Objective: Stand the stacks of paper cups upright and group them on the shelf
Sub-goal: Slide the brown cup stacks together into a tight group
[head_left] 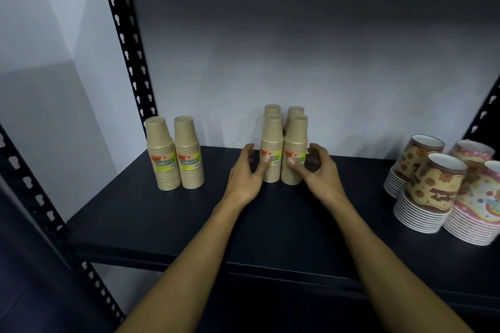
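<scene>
Several tan paper-cup stacks stand upside down and upright on the dark shelf (189, 219). A tight group (284, 138) of them sits mid-shelf: two front stacks, two more behind. My left hand (247, 174) cups the left side of the front left stack (272, 143), thumb touching its label. My right hand (315, 167) cups the right side of the front right stack (295, 143), thumb on its label. Fingers of both hands are spread, not closed around a stack. Two more tan stacks (176, 154) stand side by side at the left.
Patterned cup stacks (443, 186) with white rims stand grouped at the shelf's right end. A perforated black upright (127, 43) rises at the left rear, another at the right rear (484, 113). An upper shelf overhangs. The white wall closes the back.
</scene>
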`<state>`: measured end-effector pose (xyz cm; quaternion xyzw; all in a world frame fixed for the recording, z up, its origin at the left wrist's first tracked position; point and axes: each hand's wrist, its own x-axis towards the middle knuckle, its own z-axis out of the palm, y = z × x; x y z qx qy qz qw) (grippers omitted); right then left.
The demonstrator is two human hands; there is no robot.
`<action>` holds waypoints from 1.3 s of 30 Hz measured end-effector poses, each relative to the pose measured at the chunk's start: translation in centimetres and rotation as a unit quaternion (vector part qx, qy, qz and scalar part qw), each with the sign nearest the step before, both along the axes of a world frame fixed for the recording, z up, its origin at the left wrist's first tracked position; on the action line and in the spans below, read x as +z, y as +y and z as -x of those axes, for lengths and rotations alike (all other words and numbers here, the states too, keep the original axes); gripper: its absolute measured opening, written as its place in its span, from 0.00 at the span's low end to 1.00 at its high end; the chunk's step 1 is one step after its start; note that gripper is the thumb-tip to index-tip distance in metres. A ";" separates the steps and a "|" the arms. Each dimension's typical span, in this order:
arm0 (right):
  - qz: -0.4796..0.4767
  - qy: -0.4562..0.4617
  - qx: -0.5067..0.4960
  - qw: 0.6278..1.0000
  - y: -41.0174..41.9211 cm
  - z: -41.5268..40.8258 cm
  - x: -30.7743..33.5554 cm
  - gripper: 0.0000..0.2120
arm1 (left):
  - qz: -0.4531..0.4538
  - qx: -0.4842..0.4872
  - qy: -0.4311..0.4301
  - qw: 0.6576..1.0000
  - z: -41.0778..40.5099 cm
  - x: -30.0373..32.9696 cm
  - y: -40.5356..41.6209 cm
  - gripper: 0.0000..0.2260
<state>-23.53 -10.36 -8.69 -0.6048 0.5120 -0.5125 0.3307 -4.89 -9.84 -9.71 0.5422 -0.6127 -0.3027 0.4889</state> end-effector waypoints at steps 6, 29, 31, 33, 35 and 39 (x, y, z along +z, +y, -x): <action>-0.013 -0.022 0.090 0.996 0.3 -0.2 0.1 0.26 | -0.003 -0.050 -0.048 0.998 0.0 -0.1 -0.4 0.26; -0.051 0.066 0.032 0.996 1.8 -0.4 0.8 0.26 | -0.046 0.010 -0.041 0.998 0.3 0.8 2.3 0.30; -0.051 0.092 0.007 0.994 2.4 -0.6 1.2 0.27 | -0.054 0.015 -0.052 0.997 0.3 1.1 3.3 0.31; -0.058 0.136 -0.021 0.989 3.2 -0.5 1.3 0.29 | -0.060 0.014 -0.074 0.995 0.1 1.0 4.6 0.32; -0.079 0.186 -0.045 0.978 4.7 -0.3 1.0 0.31 | -0.060 0.007 -0.117 0.991 -0.5 0.6 6.3 0.32; -0.052 0.323 -0.033 0.944 8.1 -0.2 -0.9 0.26 | -0.046 -0.016 -0.319 0.946 -1.9 -0.9 8.2 0.30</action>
